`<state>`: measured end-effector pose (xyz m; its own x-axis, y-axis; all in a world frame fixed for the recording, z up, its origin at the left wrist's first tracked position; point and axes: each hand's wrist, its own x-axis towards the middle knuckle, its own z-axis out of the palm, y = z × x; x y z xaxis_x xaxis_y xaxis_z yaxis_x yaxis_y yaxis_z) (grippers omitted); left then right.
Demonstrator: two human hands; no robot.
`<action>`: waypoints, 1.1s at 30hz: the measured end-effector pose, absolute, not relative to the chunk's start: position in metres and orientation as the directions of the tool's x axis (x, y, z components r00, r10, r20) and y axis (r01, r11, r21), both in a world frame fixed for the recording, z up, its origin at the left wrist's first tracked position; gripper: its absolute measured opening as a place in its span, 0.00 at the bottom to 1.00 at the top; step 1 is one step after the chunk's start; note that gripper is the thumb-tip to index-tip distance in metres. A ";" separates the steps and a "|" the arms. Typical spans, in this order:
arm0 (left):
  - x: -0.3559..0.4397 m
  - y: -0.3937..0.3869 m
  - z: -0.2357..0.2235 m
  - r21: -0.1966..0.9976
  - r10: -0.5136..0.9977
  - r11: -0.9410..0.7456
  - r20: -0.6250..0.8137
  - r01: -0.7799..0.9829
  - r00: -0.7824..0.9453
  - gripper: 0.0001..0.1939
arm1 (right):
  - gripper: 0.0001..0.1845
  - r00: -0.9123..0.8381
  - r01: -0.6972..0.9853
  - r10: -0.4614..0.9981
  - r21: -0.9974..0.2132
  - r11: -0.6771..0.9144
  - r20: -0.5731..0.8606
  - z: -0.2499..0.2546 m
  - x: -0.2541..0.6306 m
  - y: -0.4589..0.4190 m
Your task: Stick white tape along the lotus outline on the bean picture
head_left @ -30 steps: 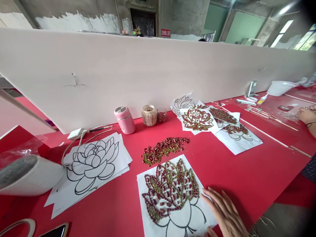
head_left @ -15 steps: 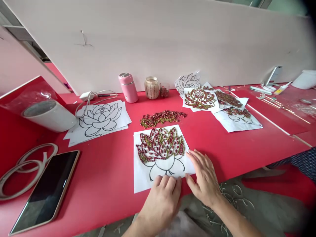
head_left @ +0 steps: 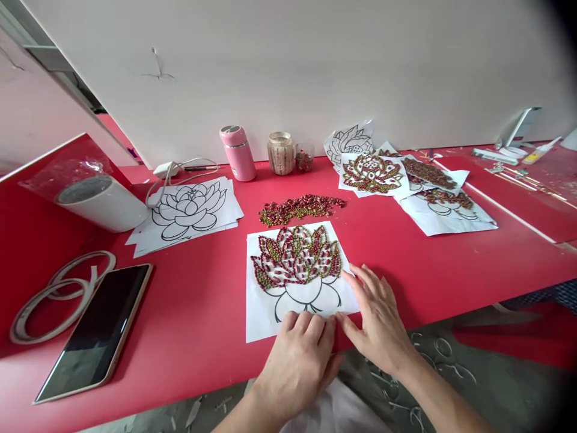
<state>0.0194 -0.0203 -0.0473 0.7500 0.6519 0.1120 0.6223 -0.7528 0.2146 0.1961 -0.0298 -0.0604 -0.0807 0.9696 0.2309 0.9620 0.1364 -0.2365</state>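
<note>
In the head view, a clear cup holds reddish beans; near it stand a ribbed jar, contents unclear, and a smooth pink flask. On the red table, a paper sheet bears glossy beans filling pointed petals, near a loose bean heap. The left hand curls at its near edge, grip unclear; the right hand spreads loosely at its right edge.

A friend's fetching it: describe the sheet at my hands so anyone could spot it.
On the red table, find the loose bean pile. Just nearer the front edge lies a white sheet, with your left hand and right hand at its edges. Unlike the overlapping papers on either side, it lies alone, beans dotting only its flower's upper petals.
</note>
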 end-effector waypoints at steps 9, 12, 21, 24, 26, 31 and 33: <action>0.021 -0.022 -0.053 0.193 0.637 -0.771 0.256 0.607 0.727 0.19 | 0.29 -0.075 0.959 0.966 -0.247 0.139 0.249 -0.065 0.198 -0.029; 0.021 -0.023 -0.054 0.178 0.626 -0.779 0.273 0.601 0.731 0.19 | 0.31 -0.082 0.964 0.971 -0.227 0.135 0.227 -0.065 0.198 -0.029; 0.020 -0.023 -0.054 0.173 0.626 -0.777 0.308 0.605 0.716 0.19 | 0.29 -0.101 0.953 0.970 -0.260 0.158 0.221 -0.064 0.200 -0.029; 0.021 -0.021 -0.055 0.182 0.618 -0.784 0.308 0.593 0.723 0.19 | 0.32 -0.092 0.962 0.978 -0.237 0.135 0.186 -0.061 0.199 -0.029; 0.021 -0.020 -0.055 0.182 0.619 -0.785 0.290 0.593 0.730 0.21 | 0.31 -0.088 0.963 0.981 -0.238 0.129 0.173 -0.059 0.198 -0.029; 0.020 -0.020 -0.053 0.178 0.602 -0.795 0.341 0.579 0.722 0.18 | 0.29 -0.080 0.953 0.978 -0.274 0.132 0.193 -0.059 0.198 -0.030; 0.019 -0.019 -0.053 0.181 0.594 -0.802 0.347 0.570 0.725 0.17 | 0.30 -0.085 0.956 0.979 -0.262 0.133 0.187 -0.059 0.198 -0.029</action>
